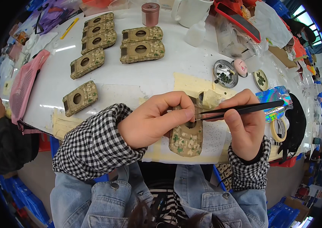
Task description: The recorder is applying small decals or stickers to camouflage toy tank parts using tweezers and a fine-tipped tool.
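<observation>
A camouflage model tank hull (185, 141) with a round opening lies lengthwise in front of me at the table's near edge. My left hand (157, 119) is closed at the hull's upper left side, its thumb and forefinger pressed together over it. In my right hand (246, 121) is a pair of black tweezers (244, 109), held between thumb and fingers. The tweezer tips point left and meet the left thumb and forefinger above the hull's opening. Whether a tiny part sits between the tips is too small to tell.
More camouflage hulls (84, 99) stand at the left and back. A round metal dish (225, 73) holds small dark green parts, beside a pink oval thing (240, 67) and a small tray (260, 79). A tape roll (279, 130) lies right, a pink mesh bag (28, 85) left.
</observation>
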Demonstrator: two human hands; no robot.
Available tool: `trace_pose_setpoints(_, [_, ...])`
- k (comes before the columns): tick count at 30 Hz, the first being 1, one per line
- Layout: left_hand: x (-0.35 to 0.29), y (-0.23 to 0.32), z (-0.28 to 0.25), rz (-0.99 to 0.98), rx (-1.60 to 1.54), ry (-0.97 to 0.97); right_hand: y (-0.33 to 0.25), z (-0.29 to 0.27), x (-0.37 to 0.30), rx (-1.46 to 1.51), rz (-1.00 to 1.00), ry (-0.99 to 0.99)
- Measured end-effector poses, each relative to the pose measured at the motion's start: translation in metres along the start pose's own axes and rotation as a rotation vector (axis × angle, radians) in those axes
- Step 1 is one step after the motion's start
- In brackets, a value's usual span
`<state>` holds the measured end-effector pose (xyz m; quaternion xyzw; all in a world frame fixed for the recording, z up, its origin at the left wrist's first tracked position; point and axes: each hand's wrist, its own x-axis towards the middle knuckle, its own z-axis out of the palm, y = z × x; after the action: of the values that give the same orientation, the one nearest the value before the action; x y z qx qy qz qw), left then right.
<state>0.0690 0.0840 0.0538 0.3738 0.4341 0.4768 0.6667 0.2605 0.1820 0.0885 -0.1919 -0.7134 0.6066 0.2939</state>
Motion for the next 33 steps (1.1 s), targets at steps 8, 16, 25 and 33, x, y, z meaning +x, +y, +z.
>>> trace_pose_setpoints(8, [-0.0001, -0.0011, -0.0008, 0.050, 0.031, -0.013, 0.0025, 0.0022, 0.0000, 0.148, 0.003, 0.025])
trace_pose_setpoints(16, [-0.0006, -0.0011, 0.0007, 0.086, 0.054, 0.004, 0.0051, 0.0012, 0.0002, 0.106, -0.048, 0.071])
trace_pose_setpoints(25, [-0.0016, -0.0006, 0.0038, 0.140, 0.100, 0.021, 0.0057, 0.0055, -0.0023, 0.110, -0.053, 0.043])
trace_pose_setpoints(33, [-0.0025, -0.0033, 0.0048, 0.159, 0.133, 0.030, 0.0056, 0.0092, -0.0023, 0.150, -0.024, 0.036])
